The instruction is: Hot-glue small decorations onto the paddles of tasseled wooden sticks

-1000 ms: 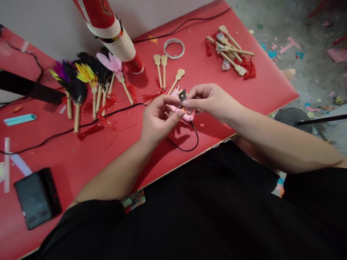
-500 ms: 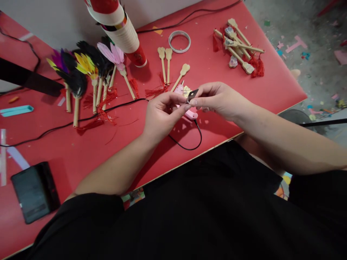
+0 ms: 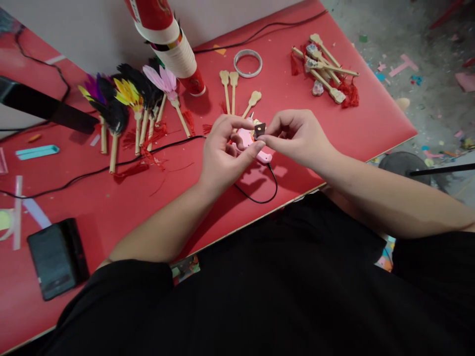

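Between my two hands is a small dark piece (image 3: pixel 260 129) with a pale dot on it. My left hand (image 3: pixel 227 151) pinches its left side between thumb and fingers. From the right, the thumb and index finger of my right hand (image 3: pixel 300 136) close on the same piece. Below and behind the fingers a pink glue gun (image 3: pixel 262 156) with a black cord lies on the red table (image 3: pixel 163 212), partly hidden by my left hand. Just beyond it is a wooden stick with a rounded head (image 3: pixel 254 99), and two similar sticks (image 3: pixel 229 79) lie close by.
Feathered sticks with red tassels (image 3: pixel 137 113) are at the left, beside stacked paper cups (image 3: pixel 181 59). A tape ring (image 3: pixel 248 63) lies further back. More tasselled sticks (image 3: pixel 326 69) form a pile at the right. A phone (image 3: pixel 55 262) and a turquoise tool (image 3: pixel 37 152) are at the left.
The dark piece has turned more upright and shifted slightly left in view. My left fingers have lifted a little and spread, showing more of the pink glue gun. The whole view has shifted slightly.
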Tool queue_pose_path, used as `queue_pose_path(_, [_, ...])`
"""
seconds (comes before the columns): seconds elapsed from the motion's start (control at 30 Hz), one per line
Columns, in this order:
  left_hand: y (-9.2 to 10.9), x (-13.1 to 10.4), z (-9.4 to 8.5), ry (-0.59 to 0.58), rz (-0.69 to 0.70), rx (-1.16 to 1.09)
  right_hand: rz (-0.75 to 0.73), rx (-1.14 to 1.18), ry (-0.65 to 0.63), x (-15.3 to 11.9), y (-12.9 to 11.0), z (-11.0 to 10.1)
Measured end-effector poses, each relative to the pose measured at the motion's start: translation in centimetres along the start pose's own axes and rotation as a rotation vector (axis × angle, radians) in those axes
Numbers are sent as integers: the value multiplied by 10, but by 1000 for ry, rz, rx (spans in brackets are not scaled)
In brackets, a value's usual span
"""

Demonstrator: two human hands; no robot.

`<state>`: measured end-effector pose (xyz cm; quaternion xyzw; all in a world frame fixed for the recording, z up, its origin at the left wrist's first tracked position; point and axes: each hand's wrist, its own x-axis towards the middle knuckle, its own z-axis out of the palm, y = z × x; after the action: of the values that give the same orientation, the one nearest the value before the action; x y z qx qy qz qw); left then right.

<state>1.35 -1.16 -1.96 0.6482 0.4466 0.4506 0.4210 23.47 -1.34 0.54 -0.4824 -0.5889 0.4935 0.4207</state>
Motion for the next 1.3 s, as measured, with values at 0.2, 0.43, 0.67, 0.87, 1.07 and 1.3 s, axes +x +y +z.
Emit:
queue_pose_path(0.2, [-8,8,-1,-11,-12,-94,-47,-78,32,-7,-6,5])
queue_pose_path(0.43, [-4,8,-5,-28,-17,-38,-88,-110,39,-10,-9,3])
queue_pose_path(0.67, [-10,8,-2,20,78,-65,-300,-176,86,-5,14,8])
queue_pose_path(0.87, [-23,7,0,48,85,-87,-510,-397,159,-2,28,11])
queue_pose_path(1.07, [-32,6,4,91,82,-105,-591,-565,174,0,35,8])
queue_pose_path(1.3, [-30,5,5,148,225,-62,-651,-671,157,1,30,10])
